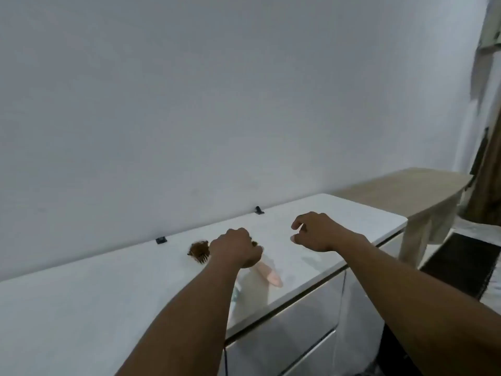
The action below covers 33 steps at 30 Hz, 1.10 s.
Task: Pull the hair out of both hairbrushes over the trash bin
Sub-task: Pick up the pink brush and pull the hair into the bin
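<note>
Writing: none can be read anywhere; no brand or label shows on the brush or the furniture.
Worktop: a glossy white worktop [95, 289] runs from the lower left up to a rounded far right corner, its back edge against the wall.
Clips: two small dark clips sit on the back edge, one left [161, 240] and one further right [259, 210].
Cabinet front: white glossy drawer fronts [295, 329] lie below the front edge of the worktop.
Hairbrush: one hairbrush [267, 272] with a pale pink handle lies near the middle of the worktop, handle pointing toward the front edge; the image is blurred here.
Hair: a brown clump of hair [198, 249] shows in the bristles at the brush head, left of the hand, toward the back edge.
Left hand: the left hand [235, 246] is clenched over the brush between head and handle, grasping it.
Right hand: the right hand [315, 230] hovers above the worktop to the right of the brush, fingers curled loosely, holding nothing.
Second brush and bin: not seen.
Room: a plain pale grey wall [217, 90] fills the upper view; a beige wooden table [401, 191] stands beyond the far right corner; brown and pale cloth [488, 172] hangs at the right edge; a dark mat [461, 261] lies on the floor.
</note>
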Available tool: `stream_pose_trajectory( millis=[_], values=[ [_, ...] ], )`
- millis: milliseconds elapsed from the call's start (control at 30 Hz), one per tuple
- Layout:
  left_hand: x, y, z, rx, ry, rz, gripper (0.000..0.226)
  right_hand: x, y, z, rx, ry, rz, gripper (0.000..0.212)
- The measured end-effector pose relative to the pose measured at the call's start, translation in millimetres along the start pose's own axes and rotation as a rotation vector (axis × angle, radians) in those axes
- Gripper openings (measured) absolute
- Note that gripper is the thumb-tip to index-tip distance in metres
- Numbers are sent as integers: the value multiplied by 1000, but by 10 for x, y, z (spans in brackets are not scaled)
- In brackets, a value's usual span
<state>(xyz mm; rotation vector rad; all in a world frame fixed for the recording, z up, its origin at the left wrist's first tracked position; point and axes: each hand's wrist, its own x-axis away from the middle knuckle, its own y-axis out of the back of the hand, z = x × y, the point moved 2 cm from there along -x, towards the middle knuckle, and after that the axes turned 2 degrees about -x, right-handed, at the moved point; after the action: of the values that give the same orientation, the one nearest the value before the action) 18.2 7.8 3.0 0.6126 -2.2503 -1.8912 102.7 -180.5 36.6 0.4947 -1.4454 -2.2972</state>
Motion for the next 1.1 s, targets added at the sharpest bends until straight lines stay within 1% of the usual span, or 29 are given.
stream_pose_trajectory(
  millis=[133,167,233,367,467,567,667,800,900,1000,1100],
  values=[
    [-235,-249,-54,-14,81,59,77,-315,-189,-159,-11,-28,67,39],
    [-296,-310,-56,-8,90,73,79,-416,-241,-204,-16,-36,71,38],
    [-399,-387,-43,-3,106,81,72,-571,-331,-275,-38,-49,74,37],
    [-490,-416,-21,-6,148,67,42,-732,-525,-323,-53,-51,95,34],
    [-470,-432,-19,30,150,42,30,-735,-600,-340,-62,-42,116,34],
    [-425,-450,-32,69,135,29,29,-647,-558,-379,-63,-34,113,35],
    [-354,-420,-120,161,103,28,30,-470,-399,-462,-81,-59,83,37],
    [-195,-376,-439,283,26,-5,38,-163,-125,-669,-136,-117,-18,46],
    [14,-411,-798,401,-70,-29,37,177,33,-897,-327,-220,-117,58],
    [316,-559,-1204,486,-194,-27,32,605,91,-1116,-617,-321,-181,52],
    [641,-847,-1585,511,-314,-3,30,1014,48,-1388,-842,-414,-254,49]
  ],
)
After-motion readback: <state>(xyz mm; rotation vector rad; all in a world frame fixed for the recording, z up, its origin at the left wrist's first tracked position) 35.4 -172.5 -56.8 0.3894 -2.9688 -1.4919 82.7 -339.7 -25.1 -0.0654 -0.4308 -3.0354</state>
